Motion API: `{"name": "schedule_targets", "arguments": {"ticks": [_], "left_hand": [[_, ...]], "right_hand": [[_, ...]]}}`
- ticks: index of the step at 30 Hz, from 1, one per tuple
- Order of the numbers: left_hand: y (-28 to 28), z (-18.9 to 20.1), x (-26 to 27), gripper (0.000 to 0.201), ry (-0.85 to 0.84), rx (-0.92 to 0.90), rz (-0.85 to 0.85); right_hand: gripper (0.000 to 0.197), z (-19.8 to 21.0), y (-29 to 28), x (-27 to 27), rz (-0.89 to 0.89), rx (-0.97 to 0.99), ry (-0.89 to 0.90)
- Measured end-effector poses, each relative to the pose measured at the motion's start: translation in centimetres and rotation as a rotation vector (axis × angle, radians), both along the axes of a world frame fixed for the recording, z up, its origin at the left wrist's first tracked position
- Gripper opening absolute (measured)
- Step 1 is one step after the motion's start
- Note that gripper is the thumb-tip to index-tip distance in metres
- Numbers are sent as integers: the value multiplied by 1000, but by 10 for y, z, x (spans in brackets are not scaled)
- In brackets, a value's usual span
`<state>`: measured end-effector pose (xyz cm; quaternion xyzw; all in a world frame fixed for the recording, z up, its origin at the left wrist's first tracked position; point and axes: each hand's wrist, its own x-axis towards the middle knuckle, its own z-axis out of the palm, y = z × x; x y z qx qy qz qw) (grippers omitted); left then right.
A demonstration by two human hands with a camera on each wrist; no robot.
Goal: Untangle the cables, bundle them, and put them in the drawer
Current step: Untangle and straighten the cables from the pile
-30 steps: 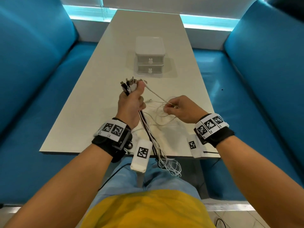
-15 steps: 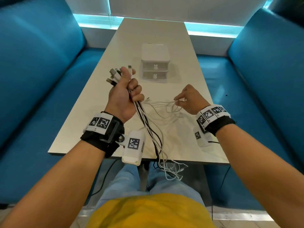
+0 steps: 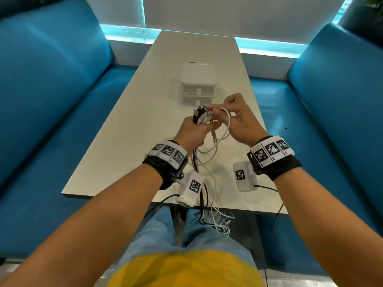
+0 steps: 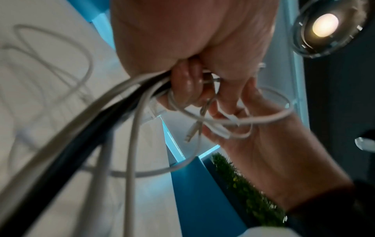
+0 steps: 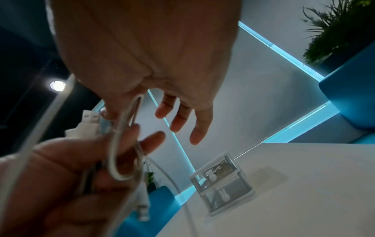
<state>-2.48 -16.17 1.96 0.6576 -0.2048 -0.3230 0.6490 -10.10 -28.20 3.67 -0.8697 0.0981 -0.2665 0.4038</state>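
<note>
My left hand (image 3: 195, 130) grips a bundle of black and white cables (image 3: 202, 118) just below their plugs, which stick up out of the fist. The cables (image 3: 214, 218) hang down past the table's near edge to my lap. My right hand (image 3: 224, 110) is right beside the plugs and pinches a white cable (image 3: 228, 123) that loops between both hands. In the right wrist view the loop (image 5: 121, 144) runs from thumb and forefinger while the other fingers (image 5: 194, 128) spread out. The white two-drawer unit (image 3: 198, 83) stands behind, both drawers closed.
The long pale table (image 3: 128, 146) runs away from me between two blue sofas (image 3: 51, 100). Wrist camera boxes (image 3: 243, 175) hang under both wrists near the table's front edge. A plant (image 5: 334, 32) stands behind the right sofa.
My right hand has risen from low over the table and come left with the white cable to meet the plugs. My left hand has moved back toward the middle.
</note>
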Motion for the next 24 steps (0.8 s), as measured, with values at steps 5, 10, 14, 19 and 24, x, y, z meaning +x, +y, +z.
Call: {"name": "schedule_targets", "arguments": {"ticks": [5,10,14,19,24], "left_hand": [[-4,-15,6,28,-186,100,91],[1,-19,10,25,-197,109,66],[2,-12,8,14,-99,69,78],[5,-8,11,12,117,2,161],[4,-9,8,14,172,-33,218]], "right_hand": [[20,4,-5,-4,-54,69,-139],[18,4,-9,-11,-147,191,-208],[24,5,-8,-13,-148,353,-246],[18,0,-14,-26,-91,410,-140],[41,-3,-15,-34,-22,436,261]]}}
